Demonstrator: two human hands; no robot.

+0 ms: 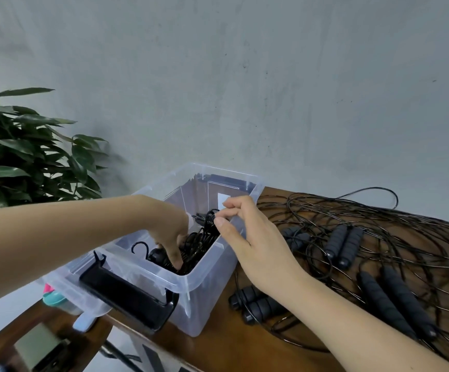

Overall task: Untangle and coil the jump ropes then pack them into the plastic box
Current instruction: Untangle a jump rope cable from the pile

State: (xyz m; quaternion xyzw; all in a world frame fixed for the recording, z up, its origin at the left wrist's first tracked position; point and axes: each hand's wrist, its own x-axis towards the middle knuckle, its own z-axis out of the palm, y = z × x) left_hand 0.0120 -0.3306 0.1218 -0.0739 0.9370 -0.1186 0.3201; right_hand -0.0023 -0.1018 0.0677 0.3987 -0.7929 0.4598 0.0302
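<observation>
Both forearms cut off at frame edge; left grip [173, 244] buried in plastic box [207, 280], closure can't tell; right grip [241, 232] pinches black coiled rope [210, 224].

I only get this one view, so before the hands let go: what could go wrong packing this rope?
1. The coil held by the right hand sticks up above the box rim; released, it may spring open or spill out.
2. The left hand presses down among rope already in the box; pulling out could snag loops.
3. The pile on the table is heavily tangled, with handles caught in the strands.
</observation>
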